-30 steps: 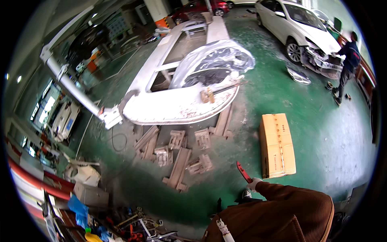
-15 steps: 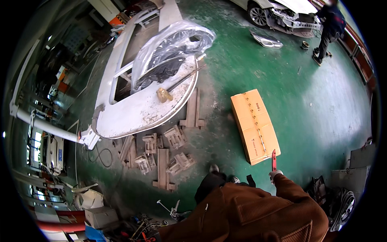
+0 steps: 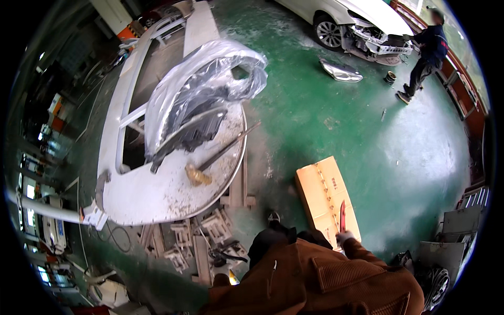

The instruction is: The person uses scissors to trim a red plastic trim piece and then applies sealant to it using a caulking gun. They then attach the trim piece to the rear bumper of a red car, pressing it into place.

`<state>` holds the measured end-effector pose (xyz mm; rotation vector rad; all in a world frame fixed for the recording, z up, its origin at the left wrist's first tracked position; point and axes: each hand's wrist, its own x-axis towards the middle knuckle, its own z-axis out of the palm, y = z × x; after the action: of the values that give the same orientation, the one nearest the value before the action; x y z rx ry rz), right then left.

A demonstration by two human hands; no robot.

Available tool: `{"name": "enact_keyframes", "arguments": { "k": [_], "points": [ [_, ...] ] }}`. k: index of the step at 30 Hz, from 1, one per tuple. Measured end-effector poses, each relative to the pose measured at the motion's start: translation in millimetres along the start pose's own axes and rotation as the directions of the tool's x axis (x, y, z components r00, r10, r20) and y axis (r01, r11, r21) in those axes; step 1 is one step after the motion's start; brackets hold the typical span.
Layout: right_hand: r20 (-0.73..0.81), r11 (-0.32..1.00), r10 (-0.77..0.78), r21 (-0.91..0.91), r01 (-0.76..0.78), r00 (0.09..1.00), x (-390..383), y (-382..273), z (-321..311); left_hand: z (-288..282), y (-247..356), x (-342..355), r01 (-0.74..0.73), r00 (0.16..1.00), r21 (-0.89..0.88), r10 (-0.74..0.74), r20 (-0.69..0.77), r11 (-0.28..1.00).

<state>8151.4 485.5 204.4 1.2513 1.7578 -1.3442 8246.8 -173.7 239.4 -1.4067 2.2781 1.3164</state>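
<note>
My right hand (image 3: pixel 344 237), at the end of a brown sleeve, is closed around a long, narrow red tool (image 3: pixel 342 215) held upright in view over the cardboard box (image 3: pixel 314 191). The box lies on the green floor and has strips along its top. My brown jacket (image 3: pixel 299 278) fills the bottom of the picture and hides part of the box. My left hand cannot be seen.
A white lift platform (image 3: pixel 113 194) bears a plastic-wrapped car part (image 3: pixel 194 79). Metal blocks (image 3: pixel 215 226) lie below it. A person in dark clothes (image 3: pixel 428 58) works at a white car (image 3: pixel 352 16) beside a loose headlamp (image 3: pixel 340 71). Grey cabinets (image 3: pixel 446 249) stand right.
I have moved toward the box, and my right hand with the red tool is now over it. The camera's view has shifted, and the co-worker's stance has changed.
</note>
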Motion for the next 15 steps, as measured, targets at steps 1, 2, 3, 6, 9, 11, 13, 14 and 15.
{"name": "enact_keyframes", "arguments": {
  "k": [1,2,3,6,9,11,13,14,15],
  "points": [
    [-0.125,0.983,-0.079,0.155,0.098,0.989,-4.2,-47.0,-1.4,10.5,47.4,35.2,0.059,0.980,0.050,-0.068,0.186,0.997],
    [-0.088,0.947,-0.133,0.284,0.152,0.987,-13.3,-110.0,9.2,13.2,80.1,57.3,-0.152,0.986,-0.040,0.154,0.068,0.988],
    [-0.126,0.928,-0.161,0.319,0.193,0.979,-30.5,-154.4,6.8,23.1,144.2,62.1,-0.040,0.983,-0.094,0.055,0.173,0.995],
    [-0.127,0.920,-0.247,0.280,0.273,0.961,-30.1,-253.2,-1.8,44.4,285.5,99.7,-0.182,0.935,-0.176,0.225,0.273,0.967],
    [-0.201,0.966,-0.234,0.060,0.250,0.951,15.5,-295.4,-0.8,75.0,378.4,139.3,-0.010,0.949,-0.097,0.040,0.311,0.995],
    [-0.176,0.992,-0.126,-0.018,0.125,0.976,45.3,-321.4,11.0,97.5,381.7,194.6,-0.127,0.960,-0.090,0.145,0.241,0.988],
    [-0.091,0.985,0.046,-0.164,-0.060,0.995,95.1,-317.4,7.4,116.0,420.7,195.7,-0.157,0.950,-0.108,0.180,0.254,0.982],
    [-0.065,0.972,0.162,-0.159,-0.171,0.985,120.6,-309.5,2.6,124.7,447.2,185.9,-0.146,0.949,-0.106,0.170,0.267,0.984],
    [-0.038,0.920,0.233,-0.315,-0.233,0.972,138.0,-317.8,7.4,130.6,473.5,188.0,-0.153,0.951,-0.096,0.173,0.256,0.984]
  ]
}}
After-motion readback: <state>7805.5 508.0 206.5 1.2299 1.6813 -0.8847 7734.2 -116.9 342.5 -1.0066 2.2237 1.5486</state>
